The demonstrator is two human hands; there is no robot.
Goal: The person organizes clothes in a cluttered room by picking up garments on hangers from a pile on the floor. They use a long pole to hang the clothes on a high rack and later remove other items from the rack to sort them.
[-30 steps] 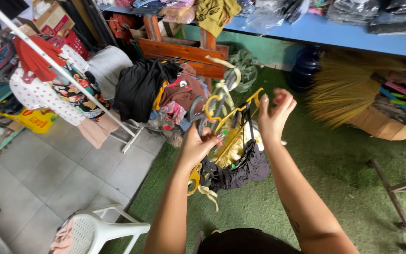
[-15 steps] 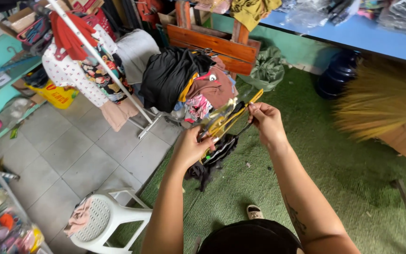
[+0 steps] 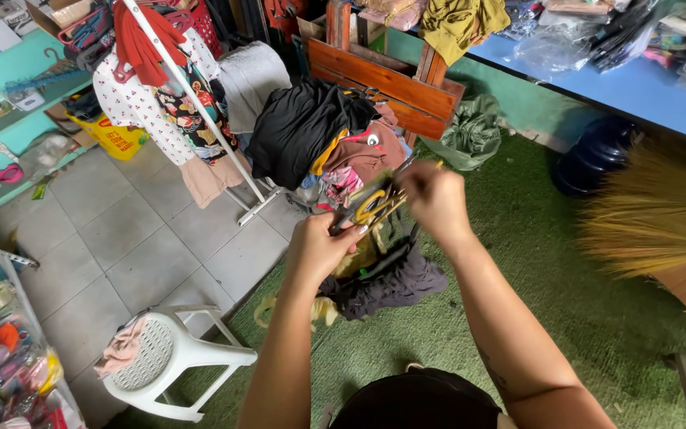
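place: cluttered home laundry corner | evidence: clothes rack point(image 3: 192, 103), garment pile point(image 3: 319, 135), plastic stool point(image 3: 170, 359)

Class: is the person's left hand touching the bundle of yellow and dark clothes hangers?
Touching. The head view shows the left hand closed around the bundle of yellow and dark clothes hangers, fingers wrapped over it.

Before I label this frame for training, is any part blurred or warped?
Head view: right hand and hangers slightly motion-blurred; left hand sharper; broom bristles soft; wide-lens bending at edges; even light, no glare.
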